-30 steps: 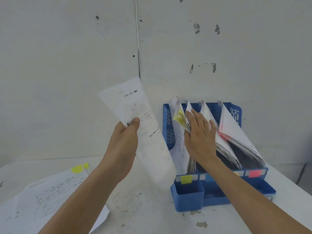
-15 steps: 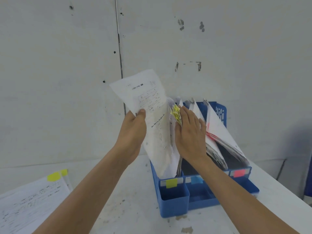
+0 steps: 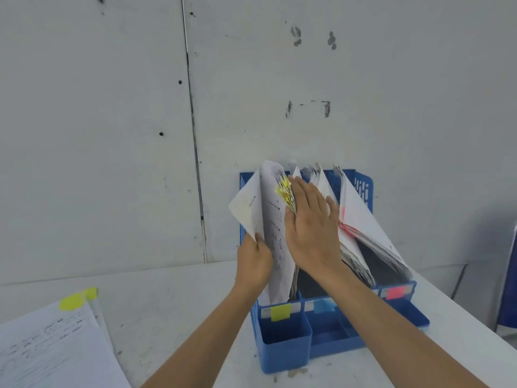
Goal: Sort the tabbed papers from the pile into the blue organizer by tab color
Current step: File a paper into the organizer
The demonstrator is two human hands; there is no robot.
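My left hand [image 3: 253, 260] pinches the sheet [image 3: 247, 204], flat right hand [image 3: 310, 228] presses yellow-tabbed papers [image 3: 286, 191] aside; I would lower it straight down.

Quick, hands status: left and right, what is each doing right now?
Left hand: grips the sheet at its lower edge.
Right hand: open, fingers straight, flat against the yellow-tabbed papers.

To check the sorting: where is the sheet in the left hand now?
Head view: the sheet stands at the blue organizer's leftmost slot, above the yellow label, pinched by the left hand.
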